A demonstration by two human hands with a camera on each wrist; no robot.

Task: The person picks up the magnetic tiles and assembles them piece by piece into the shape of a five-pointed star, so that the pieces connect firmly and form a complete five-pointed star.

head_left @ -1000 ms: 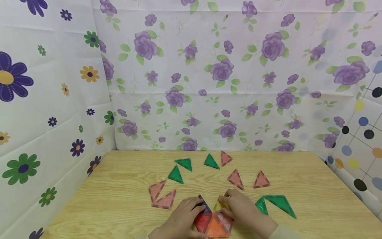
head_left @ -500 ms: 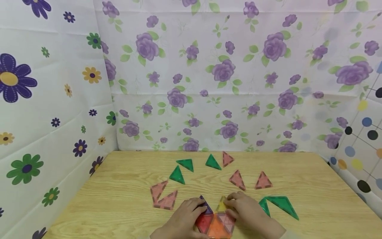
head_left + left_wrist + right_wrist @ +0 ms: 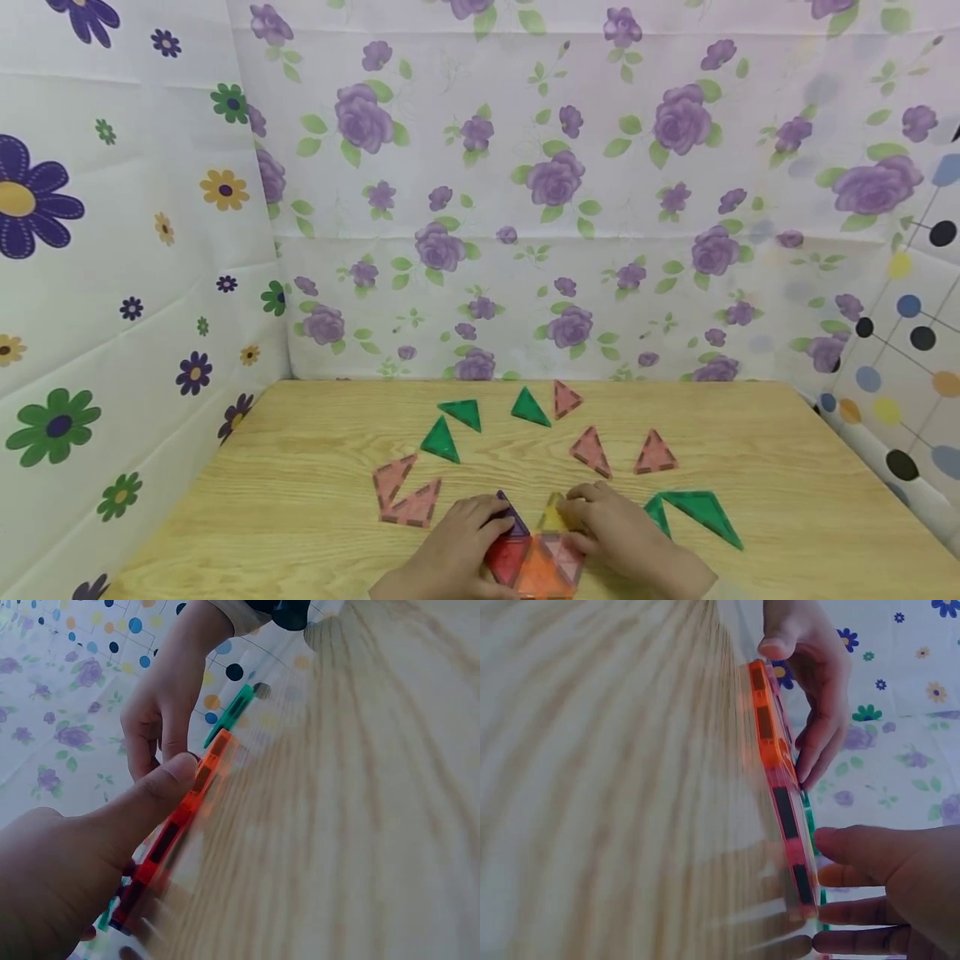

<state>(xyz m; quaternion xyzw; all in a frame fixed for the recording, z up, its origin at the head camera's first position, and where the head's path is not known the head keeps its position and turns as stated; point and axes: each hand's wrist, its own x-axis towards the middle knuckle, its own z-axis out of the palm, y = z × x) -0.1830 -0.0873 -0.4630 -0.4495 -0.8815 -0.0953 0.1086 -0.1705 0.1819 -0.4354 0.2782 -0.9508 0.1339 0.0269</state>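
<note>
In the head view, flat translucent magnetic tiles lie joined at the table's front edge. My left hand (image 3: pixel 461 546) holds this group from the left, fingertips over the purple triangle tile (image 3: pixel 518 527) and thumb toward the front. Below the purple piece is a red tile (image 3: pixel 507 560); beside it are an orange tile (image 3: pixel 543 575) and a pink triangle (image 3: pixel 568 562). My right hand (image 3: pixel 622 527) touches the yellow triangle tile (image 3: pixel 552 518) with its forefinger, its thumb near the pink piece. The right wrist view shows these fingers fairly straight against the tile edges.
Green triangles (image 3: pixel 440 441) and pink triangles (image 3: pixel 416 503) lie scattered behind the group on the wooden table (image 3: pixel 300 467). A larger green tile (image 3: pixel 707 514) lies right of my right hand. Floral cloth (image 3: pixel 495 208) stands along the back edge.
My right fingers have drawn back slightly from over the yellow tile, so more of it shows. The left hand keeps its place on the purple and red tiles.
</note>
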